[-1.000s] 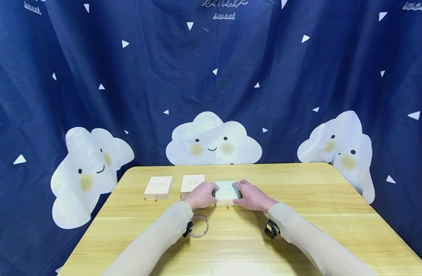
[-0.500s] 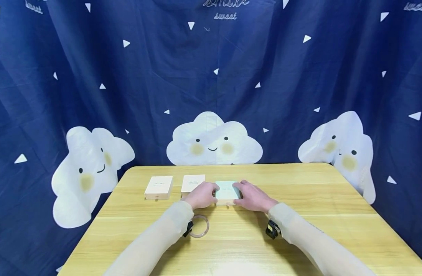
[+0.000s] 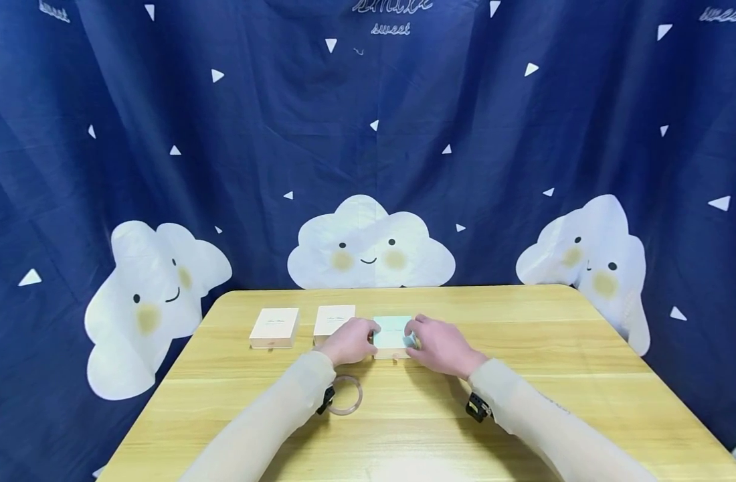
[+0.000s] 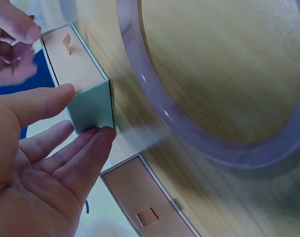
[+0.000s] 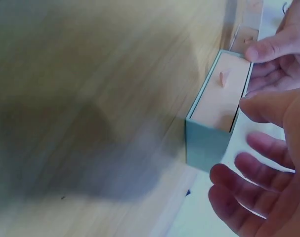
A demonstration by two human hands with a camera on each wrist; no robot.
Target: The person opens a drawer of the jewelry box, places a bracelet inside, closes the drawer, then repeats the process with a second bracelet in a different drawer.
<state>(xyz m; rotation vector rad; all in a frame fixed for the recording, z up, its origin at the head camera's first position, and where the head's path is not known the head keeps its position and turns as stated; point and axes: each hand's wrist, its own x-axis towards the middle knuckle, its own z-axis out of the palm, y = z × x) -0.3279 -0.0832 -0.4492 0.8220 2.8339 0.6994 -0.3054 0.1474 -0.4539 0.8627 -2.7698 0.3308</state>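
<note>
In the head view a small mint-green box (image 3: 392,329) with a pale pink drawer front lies on the table between both hands. A small ribbon pull shows on its drawer (image 4: 65,64) in the left wrist view. My left hand (image 3: 350,341) is at the box's left side, its thumb by the front edge and its fairly straight fingertips touching the side. At the other end, my right hand (image 3: 443,348) has its thumb near the front edge. Its loosely bent fingers (image 5: 261,143) stand apart from the side in the right wrist view.
To the left, two white boxes stand in line with it: a near one (image 3: 334,320), partly behind my left hand, and a far one (image 3: 276,326). A pale purple bangle (image 4: 238,154) lies by my left wrist. Behind the wooden table (image 3: 524,314) hangs a blue curtain (image 3: 253,134).
My right hand has loosened slightly and moved a little off the green box's right side. The left hand and the boxes keep their places; the head view has shifted a little.
</note>
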